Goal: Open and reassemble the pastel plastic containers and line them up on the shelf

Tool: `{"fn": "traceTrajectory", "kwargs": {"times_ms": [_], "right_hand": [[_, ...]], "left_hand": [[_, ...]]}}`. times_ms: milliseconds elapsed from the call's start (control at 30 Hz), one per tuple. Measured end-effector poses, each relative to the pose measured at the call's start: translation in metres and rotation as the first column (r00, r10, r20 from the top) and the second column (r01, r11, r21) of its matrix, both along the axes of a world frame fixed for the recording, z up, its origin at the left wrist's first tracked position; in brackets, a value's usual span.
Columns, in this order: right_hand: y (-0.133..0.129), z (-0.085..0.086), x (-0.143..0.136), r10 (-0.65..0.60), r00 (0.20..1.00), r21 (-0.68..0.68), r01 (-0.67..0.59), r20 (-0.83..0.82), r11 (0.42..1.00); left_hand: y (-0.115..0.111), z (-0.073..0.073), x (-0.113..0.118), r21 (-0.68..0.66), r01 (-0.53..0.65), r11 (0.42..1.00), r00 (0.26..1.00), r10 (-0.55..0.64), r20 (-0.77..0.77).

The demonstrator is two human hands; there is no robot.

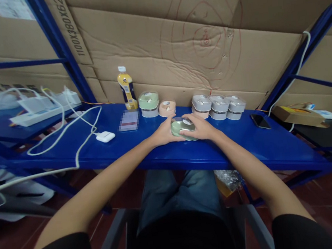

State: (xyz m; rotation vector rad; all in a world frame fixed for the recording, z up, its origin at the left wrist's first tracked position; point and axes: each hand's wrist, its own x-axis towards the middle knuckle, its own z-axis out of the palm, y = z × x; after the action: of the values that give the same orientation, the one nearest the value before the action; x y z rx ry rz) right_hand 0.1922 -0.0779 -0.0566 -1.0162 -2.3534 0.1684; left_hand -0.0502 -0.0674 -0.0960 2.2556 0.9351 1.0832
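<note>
A green box with a clear lid is between my two hands near the front middle of the blue shelf. My left hand is wrapped round its left side, and my right hand grips its right side with the fingers over the top. Just behind stands a single peach box. To its left, a green box sits on a grey one. Behind my right hand, a grey box rests on a peach one, beside two more stacks of grey boxes.
A yellow drink bottle stands at the back, with a blurred-out packet before it. Left are a white charger, loose cables and a power strip. A phone lies right; blue posts flank the shelf.
</note>
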Motion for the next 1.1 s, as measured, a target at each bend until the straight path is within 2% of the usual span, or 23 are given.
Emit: {"fn": "traceTrajectory", "kwargs": {"times_ms": [133,233,367,467,567,700,800,933,1033,1100], "right_hand": [[0.009,0.002,0.034,-0.107,0.978,-0.082,0.094,-0.18,0.992],[0.014,0.005,0.061,-0.22,0.96,-0.177,0.189,-0.174,0.966],[0.018,0.008,0.08,-0.293,0.949,-0.22,0.263,-0.117,0.94],[0.022,0.008,0.086,-0.338,0.934,-0.218,0.309,-0.111,0.926],[0.027,0.007,0.091,-0.349,0.934,-0.221,0.326,-0.076,0.919],[0.03,0.006,0.095,-0.355,0.933,-0.241,0.359,0.062,0.902],[0.031,0.004,0.095,-0.357,0.921,-0.248,0.386,0.155,0.889],[0.032,0.003,0.094,-0.368,0.914,-0.25,0.402,0.171,0.881],[0.029,0.007,0.095,-0.407,0.907,-0.212,0.421,0.105,0.882],[0.026,0.013,0.094,-0.417,0.909,-0.154,0.411,-0.006,0.898]], "left_hand": [[-0.002,0.002,-0.003,0.074,-0.001,0.997,0.996,0.007,-0.086],[-0.004,0.003,-0.003,0.086,0.031,0.996,0.985,-0.016,-0.174],[-0.005,0.005,-0.003,0.098,0.032,0.995,0.983,-0.013,-0.181],[0.0,0.005,-0.007,0.101,-0.015,0.995,0.989,0.03,-0.147],[0.01,0.005,-0.019,0.104,-0.109,0.989,0.988,0.119,-0.099],[0.023,0.002,-0.036,0.079,-0.241,0.967,0.963,0.249,-0.101],[0.028,0.0,-0.042,0.061,-0.284,0.957,0.949,0.29,-0.126],[0.024,0.002,-0.038,0.054,-0.277,0.959,0.953,0.282,-0.11],[0.015,0.006,-0.03,0.101,-0.193,0.976,0.977,0.201,-0.067],[0.008,0.009,-0.022,0.143,-0.112,0.983,0.991,0.121,-0.053]]}}
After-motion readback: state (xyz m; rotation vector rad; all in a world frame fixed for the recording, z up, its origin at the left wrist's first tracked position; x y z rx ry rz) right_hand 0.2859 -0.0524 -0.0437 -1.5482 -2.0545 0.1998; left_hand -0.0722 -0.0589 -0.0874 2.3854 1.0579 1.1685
